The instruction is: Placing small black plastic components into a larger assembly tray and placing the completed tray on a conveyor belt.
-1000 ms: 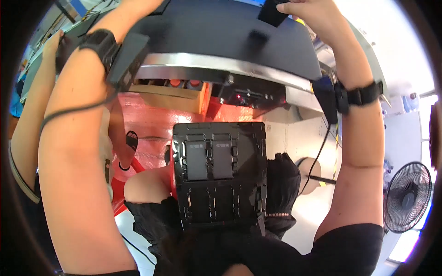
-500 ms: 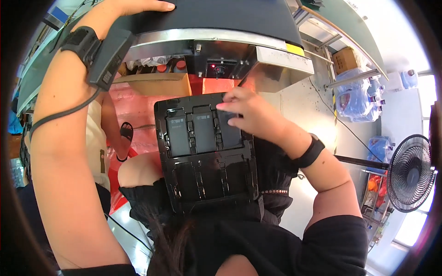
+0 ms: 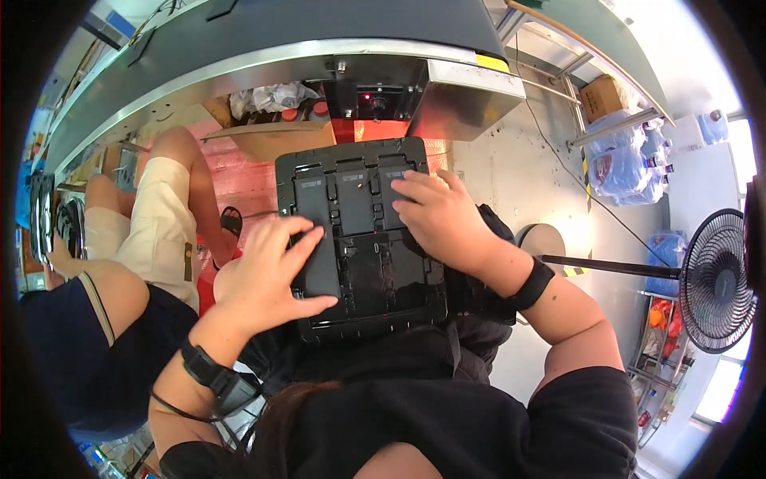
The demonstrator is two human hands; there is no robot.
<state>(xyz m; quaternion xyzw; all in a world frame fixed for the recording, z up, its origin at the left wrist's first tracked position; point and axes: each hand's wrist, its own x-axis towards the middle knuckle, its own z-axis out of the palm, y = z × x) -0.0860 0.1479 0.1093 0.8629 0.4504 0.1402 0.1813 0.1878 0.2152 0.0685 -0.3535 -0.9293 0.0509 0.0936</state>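
Both my hands rest flat on the black moulded plastic tray at frame centre: left hand spread open, right hand open too, neither gripping.

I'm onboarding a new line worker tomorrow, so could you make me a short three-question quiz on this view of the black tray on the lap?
1. True or false: both hands rest on the black tray.
2. Which hand lies on the tray's far right slot? A) left hand B) right hand C) neither
3. Fill in: at the right of the picture stands a black ____ on a pole.

Key
1. True: each hand lies flat on the tray, fingers spread.
2. B: the right hand covers the upper right slot, the left hand the near left part.
3. Fan.
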